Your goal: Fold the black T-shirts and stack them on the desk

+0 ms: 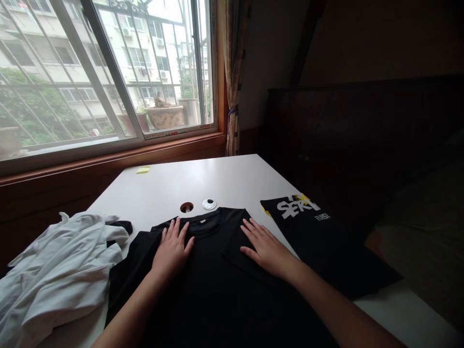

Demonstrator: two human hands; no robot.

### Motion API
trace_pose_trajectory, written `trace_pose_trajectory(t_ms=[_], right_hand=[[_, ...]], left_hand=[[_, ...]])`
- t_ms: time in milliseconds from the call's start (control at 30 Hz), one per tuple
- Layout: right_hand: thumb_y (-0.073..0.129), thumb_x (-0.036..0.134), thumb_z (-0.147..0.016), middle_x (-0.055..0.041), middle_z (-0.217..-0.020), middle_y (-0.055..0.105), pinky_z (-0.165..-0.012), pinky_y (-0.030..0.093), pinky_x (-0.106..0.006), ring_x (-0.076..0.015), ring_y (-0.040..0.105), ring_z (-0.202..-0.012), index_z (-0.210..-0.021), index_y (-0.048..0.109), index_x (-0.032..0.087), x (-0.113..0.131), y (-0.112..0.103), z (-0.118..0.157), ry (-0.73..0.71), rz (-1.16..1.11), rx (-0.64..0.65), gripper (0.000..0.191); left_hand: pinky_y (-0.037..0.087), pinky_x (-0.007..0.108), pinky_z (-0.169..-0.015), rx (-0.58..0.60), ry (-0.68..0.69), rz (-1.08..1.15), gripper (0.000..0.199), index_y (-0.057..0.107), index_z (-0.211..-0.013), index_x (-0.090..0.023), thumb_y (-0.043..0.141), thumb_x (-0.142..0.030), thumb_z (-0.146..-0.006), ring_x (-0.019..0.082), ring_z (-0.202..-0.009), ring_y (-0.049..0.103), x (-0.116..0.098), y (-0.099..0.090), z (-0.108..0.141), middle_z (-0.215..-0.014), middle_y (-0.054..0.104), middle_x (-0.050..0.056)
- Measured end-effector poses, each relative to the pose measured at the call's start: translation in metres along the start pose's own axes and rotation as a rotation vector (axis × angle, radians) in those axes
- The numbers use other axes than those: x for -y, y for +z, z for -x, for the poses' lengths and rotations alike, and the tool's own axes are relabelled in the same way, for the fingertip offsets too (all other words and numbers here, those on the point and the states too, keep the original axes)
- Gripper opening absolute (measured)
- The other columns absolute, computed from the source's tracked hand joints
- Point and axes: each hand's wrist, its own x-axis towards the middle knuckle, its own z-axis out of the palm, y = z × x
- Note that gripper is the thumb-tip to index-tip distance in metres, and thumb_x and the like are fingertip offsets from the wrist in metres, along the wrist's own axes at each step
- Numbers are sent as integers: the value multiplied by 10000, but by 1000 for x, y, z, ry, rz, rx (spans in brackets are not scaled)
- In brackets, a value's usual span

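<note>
A black T-shirt (pixel 213 290) lies spread on the white table (pixel 203 179), its round collar toward the window. My left hand (pixel 173 249) rests flat on the shirt, fingers apart, just left of the collar. On the right sleeve, which is folded inward over the body, my right hand (pixel 266 246) lies with its fingers stretched out. Neither hand grips the cloth. The lower part of the shirt runs out of view between my forearms.
A heap of white clothing (pixel 72 270) sits at the left. To the right lies a folded black garment (pixel 326 246) with white and yellow print. Beyond the collar are a round hole (pixel 186 208) and a silver cover (pixel 209 204). A yellow note (pixel 143 169) is near the window (pixel 152 63).
</note>
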Motion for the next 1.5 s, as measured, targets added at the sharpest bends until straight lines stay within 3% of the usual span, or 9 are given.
trace_pose_trajectory(t_ms=[233,367,467,833,1033,1233,1500], right_hand=[[302,650,-1001,-98,-1652,218,-1255,135,-527,-276,140,-1539,-1575,313,181,7,-3,1,-35,57,-56,742],[305,652,-1000,-71,-1666,162,-1264,146,-484,-261,128,-1542,-1596,247,190,25,-5,5,-161,-26,18,757],[303,659,-997,-38,-1676,112,-1268,141,-463,-255,110,-1545,-1611,186,227,32,-5,8,-165,-90,71,759],[285,647,-1007,-29,-1678,106,-1266,115,-486,-259,97,-1546,-1612,162,265,20,-1,8,-109,-89,64,726],[249,663,-1002,-60,-1674,123,-1264,109,-481,-252,95,-1546,-1603,224,202,20,3,5,-6,-47,54,758],[240,604,-1013,-146,-1662,146,-1250,171,-448,-280,127,-1540,-1578,280,75,31,3,-21,180,-10,7,776],[192,648,-992,-131,-1667,142,-1256,119,-434,-265,123,-1544,-1581,277,83,28,27,-47,183,21,-79,820]], left_hand=[[212,523,-1221,-3,-1,-3,599,407,-1530,-180,421,-490,-1018,310,-1523,196,1,3,0,-1637,256,147],[213,522,-1219,7,1,-14,602,406,-1530,-179,406,-500,-1020,309,-1524,193,0,0,0,-1633,265,147],[213,523,-1219,16,0,-1,608,405,-1531,-181,402,-506,-1017,311,-1524,189,-1,-2,0,-1632,272,142],[194,518,-1225,22,-25,26,624,363,-1549,-176,377,-514,-1025,300,-1530,174,5,0,0,-1649,225,139],[176,521,-1228,34,-41,33,637,340,-1557,-159,363,-518,-1031,300,-1534,149,5,-1,-1,-1650,209,153],[183,530,-1224,42,-42,20,631,355,-1552,-160,360,-514,-1030,307,-1533,148,3,-2,-1,-1650,207,158],[192,539,-1220,9,-34,33,619,374,-1539,-157,367,-503,-1026,317,-1530,161,6,2,-1,-1647,225,158]])
